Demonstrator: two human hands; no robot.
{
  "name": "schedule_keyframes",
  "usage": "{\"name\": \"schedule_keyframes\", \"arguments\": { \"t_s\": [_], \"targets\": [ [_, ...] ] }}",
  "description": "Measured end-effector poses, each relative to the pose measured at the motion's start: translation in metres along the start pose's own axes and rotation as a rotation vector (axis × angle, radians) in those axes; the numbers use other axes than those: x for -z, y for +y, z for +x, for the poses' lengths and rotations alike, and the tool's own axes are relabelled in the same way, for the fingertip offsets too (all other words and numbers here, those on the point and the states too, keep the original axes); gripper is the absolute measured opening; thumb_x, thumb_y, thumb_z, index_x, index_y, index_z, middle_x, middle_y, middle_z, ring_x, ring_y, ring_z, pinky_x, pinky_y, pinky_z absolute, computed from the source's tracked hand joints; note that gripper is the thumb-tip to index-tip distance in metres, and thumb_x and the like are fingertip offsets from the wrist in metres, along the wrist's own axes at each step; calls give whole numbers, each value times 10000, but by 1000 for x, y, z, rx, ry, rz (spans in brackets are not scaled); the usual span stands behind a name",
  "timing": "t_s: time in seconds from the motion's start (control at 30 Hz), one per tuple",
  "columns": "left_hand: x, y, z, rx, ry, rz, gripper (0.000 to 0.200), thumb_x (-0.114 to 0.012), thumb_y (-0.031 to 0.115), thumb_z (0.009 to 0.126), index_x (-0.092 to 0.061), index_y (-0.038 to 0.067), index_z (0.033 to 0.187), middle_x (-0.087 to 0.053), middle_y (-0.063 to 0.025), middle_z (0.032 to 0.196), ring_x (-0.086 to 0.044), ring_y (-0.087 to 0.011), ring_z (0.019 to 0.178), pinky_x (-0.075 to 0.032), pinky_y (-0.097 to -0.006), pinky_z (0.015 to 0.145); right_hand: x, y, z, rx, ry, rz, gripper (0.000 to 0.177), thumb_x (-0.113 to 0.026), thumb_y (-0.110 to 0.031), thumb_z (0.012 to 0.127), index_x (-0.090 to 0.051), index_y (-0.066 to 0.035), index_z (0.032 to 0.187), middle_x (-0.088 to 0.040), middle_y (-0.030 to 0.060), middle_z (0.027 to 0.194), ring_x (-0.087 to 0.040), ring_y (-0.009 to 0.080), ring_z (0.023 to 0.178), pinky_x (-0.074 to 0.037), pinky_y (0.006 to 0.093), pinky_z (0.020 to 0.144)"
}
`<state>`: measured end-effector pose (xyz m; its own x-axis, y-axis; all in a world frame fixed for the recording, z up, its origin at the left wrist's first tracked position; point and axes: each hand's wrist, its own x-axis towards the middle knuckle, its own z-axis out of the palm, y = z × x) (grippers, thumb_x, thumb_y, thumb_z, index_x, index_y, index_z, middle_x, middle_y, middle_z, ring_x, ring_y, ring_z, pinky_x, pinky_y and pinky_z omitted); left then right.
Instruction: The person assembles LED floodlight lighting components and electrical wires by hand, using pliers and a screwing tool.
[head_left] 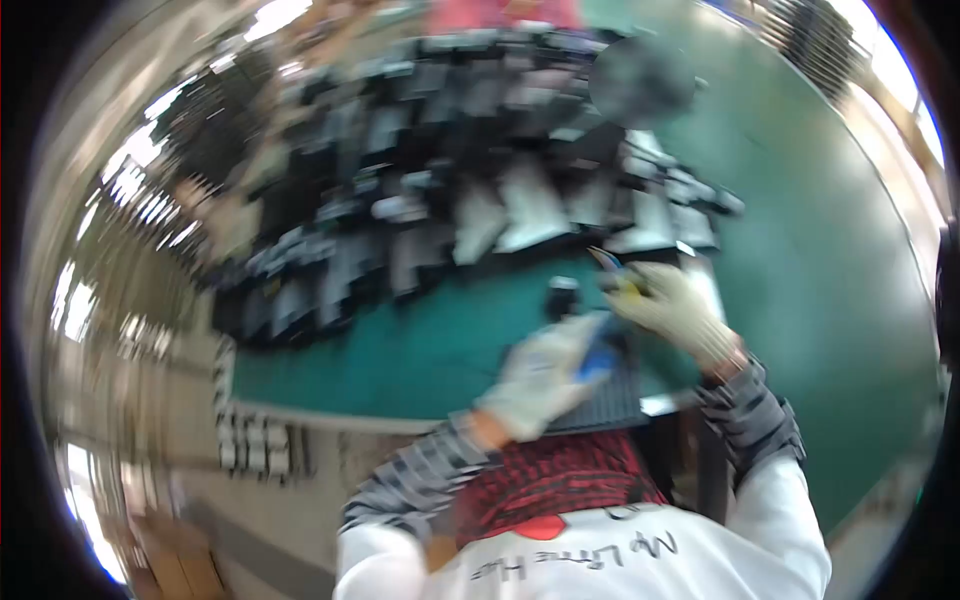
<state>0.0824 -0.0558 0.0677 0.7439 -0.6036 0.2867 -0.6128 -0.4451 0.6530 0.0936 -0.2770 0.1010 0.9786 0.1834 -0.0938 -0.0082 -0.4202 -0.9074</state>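
Note:
In a pale glove with blue on it, my left hand [548, 372] is at the front edge of the green table [420, 350], its fingers closed beside a dark ribbed item [610, 393]. What it grips, if anything, is blurred. My right hand [668, 305], in a cream glove, is a little above and to the right, closed on a small tool [628, 285] with a yellow part and a pointed tip. Just above my left hand stands a small dark object with a light top [563, 293].
Rows of blurred black, grey and white pieces [400, 220] cover the back and left of the table. A round dark disc [641, 82] is at the back. White blocks [255, 446] are at the lower left, below the table edge.

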Motion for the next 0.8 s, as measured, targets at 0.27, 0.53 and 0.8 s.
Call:
{"name": "schedule_keyframes", "arguments": {
  "t_s": [0.27, 0.53, 0.8],
  "targets": [
    [-95, -31, 25, 36, 109, 353, 358, -761, 367, 708, -634, 75, 871, -659, -125, 788, -673, -293, 751, -506, -403, 684, -30, 37, -47, 730, 273, -770, 350, -664, -120, 896, -674, -31, 1234, -707, 146, 1058, -637, 339, 879, -512, 417, 826],
    [-107, -38, 30, 169, 109, 309, 425, -730, 307, 712, -613, 57, 1035, -650, -102, 834, -656, -291, 813, -489, -396, 751, -48, 93, -11, 456, 348, -226, 328, -509, -110, 1051, -552, 51, 1334, -634, 154, 1295, -630, 186, 1062, -502, 305, 923],
    [-113, -41, 41, 260, 20, 260, 598, -769, 329, 705, -577, 59, 1203, -653, -91, 901, -655, -268, 871, -477, -374, 781, -53, 95, -9, 419, 346, -100, 368, -501, -155, 1055, -529, 42, 1365, -603, 147, 1344, -593, 208, 1182, -460, 321, 1021]
  ]
}}
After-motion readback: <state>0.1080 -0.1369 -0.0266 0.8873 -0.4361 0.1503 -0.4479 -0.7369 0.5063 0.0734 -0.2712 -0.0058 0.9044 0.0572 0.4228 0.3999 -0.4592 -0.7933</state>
